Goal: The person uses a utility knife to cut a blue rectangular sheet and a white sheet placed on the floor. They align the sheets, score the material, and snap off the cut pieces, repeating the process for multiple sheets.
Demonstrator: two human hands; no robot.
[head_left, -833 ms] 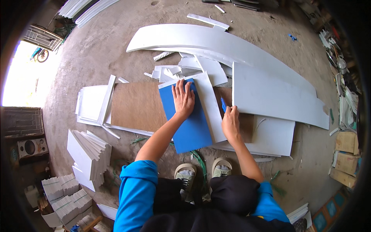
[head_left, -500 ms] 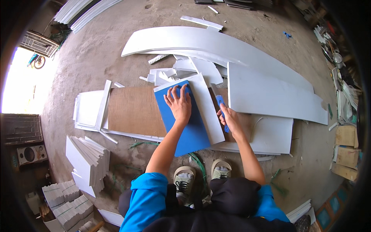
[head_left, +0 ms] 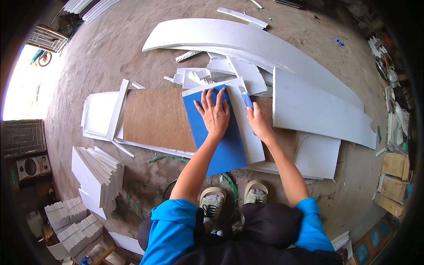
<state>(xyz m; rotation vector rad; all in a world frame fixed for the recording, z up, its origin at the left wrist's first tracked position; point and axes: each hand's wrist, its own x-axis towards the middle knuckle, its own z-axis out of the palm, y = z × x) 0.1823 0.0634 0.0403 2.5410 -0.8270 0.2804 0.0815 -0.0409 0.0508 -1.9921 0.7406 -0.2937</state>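
My left hand (head_left: 215, 114) lies with spread fingers on a blue rectangular board (head_left: 232, 148), near its far end. The blue board rests on a white foam-like sheet (head_left: 252, 148), which shows as a strip along its right side and far edge. In my right hand (head_left: 259, 121) is a blue utility knife (head_left: 247, 99), its tip by the far part of the white strip, to the right of the blue board. Whether the blade touches the sheet I cannot tell. Beneath lies a brown wooden board (head_left: 154, 119).
A long curved white sheet (head_left: 212, 33) and a large white panel (head_left: 318, 108) lie beyond and to the right. White offcuts (head_left: 198, 77) are heaped behind the blue board. Stacked white pieces (head_left: 97, 176) stand at left, cardboard boxes (head_left: 395, 165) at right. Green string (head_left: 229, 185) lies by my feet.
My right hand has brought the knife leftward, over the white strip beside the blue board. My left hand still presses on the blue board. The whole view has shifted slightly.
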